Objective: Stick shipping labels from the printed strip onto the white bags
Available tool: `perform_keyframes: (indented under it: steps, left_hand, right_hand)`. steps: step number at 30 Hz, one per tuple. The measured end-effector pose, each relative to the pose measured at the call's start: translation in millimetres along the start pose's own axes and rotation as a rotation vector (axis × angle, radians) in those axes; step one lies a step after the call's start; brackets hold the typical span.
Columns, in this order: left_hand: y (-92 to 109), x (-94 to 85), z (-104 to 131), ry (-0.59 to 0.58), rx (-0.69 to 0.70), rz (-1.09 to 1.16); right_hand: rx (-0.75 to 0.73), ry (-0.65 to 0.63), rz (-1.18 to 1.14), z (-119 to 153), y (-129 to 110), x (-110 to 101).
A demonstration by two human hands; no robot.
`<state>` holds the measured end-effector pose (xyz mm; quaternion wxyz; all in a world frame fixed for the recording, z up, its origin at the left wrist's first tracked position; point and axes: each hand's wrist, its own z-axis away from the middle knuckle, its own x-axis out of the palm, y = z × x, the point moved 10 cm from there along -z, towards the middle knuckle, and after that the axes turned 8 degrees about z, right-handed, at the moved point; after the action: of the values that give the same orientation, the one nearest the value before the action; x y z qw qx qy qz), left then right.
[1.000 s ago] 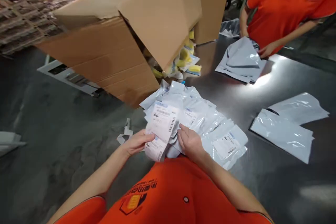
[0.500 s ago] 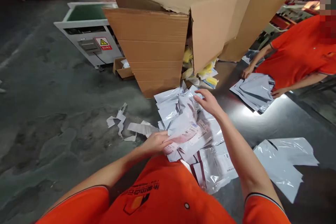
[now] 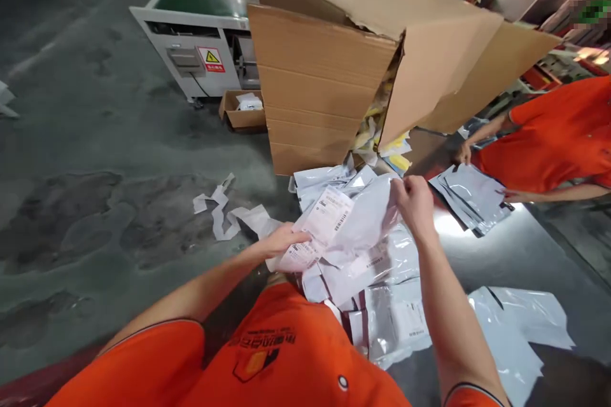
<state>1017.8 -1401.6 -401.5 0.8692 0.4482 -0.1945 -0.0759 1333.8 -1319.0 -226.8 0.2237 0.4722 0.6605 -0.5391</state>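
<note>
My left hand [image 3: 285,240] is closed on the near-left edge of white plastic mailing bags with printed shipping labels. My right hand [image 3: 414,203] pinches the far-right end of the top mailing bag [image 3: 367,219], which stretches between both hands with its label [image 3: 329,213] facing up. Beneath lies a loose pile of other grey-white mailing bags [image 3: 398,318], overlapping on the metal table, close against my body. How many bags sit in my left hand is hidden by overlap.
A large cardboard box [image 3: 324,89] stands beyond the pile. A co-worker's hands rest by a stack of mailers [image 3: 472,194] at right. Flat mailers [image 3: 520,324] lie on the metal table [image 3: 458,254]. Torn paper strips [image 3: 219,210] hang at left; a conveyor [image 3: 200,3] stands behind.
My right hand has gone from open above the pile to pinching the bag's end, moving right. The labelled bag is now raised and spread out. The view has shifted slightly.
</note>
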Motion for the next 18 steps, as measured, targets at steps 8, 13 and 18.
perform_keyframes:
  steps: [8, 13, 18]
  left_hand:
    - [13.6, -29.7, -2.7, -0.031, -0.046, 0.198]
    - [34.7, -39.5, 22.8, -0.006, -0.024, -0.019]
    - [45.1, -8.6, 49.6, -0.127, -0.037, -0.241]
  right_hand:
    - [-0.406, -0.098, 0.249, 89.7, -56.0, 63.4]
    - [-0.24, -0.346, 0.299, 104.2, -29.0, 123.9]
    - [-0.26, -0.408, -0.393, 81.6, -88.3, 76.7]
